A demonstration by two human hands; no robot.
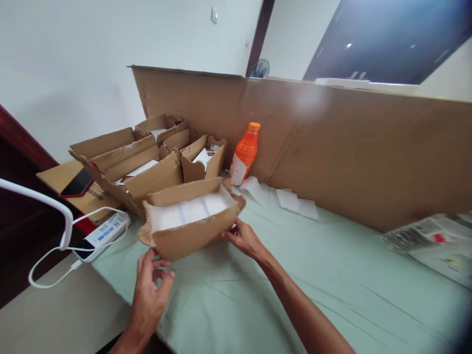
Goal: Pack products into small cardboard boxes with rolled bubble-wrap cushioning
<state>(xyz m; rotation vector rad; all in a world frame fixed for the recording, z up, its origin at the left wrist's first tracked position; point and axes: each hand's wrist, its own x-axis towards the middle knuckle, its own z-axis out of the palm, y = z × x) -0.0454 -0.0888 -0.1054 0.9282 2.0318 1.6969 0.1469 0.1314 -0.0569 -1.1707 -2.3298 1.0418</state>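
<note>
A narrow open cardboard box (195,239) lined with white sheets bearing faint blue lines is in front of me, slightly askew on the green-covered table (280,290). My right hand (244,238) grips its lower right corner, thumb low on the front wall and fingers round the end. At the opposite end, my left hand (153,285) has a fingertip at the lower left corner. Its thumb and other fingers are loosely bent and apart, off the box. Behind stand several similar cardboard boxes (162,177) with white papers inside.
An orange bottle (245,153) stands by a tall cardboard panel (350,147) along the back. White paper pieces (291,200) lie near it. At left are a white power bank (105,233) with a cable and a dark phone (77,183). Clear plastic packaging (435,238) lies at right.
</note>
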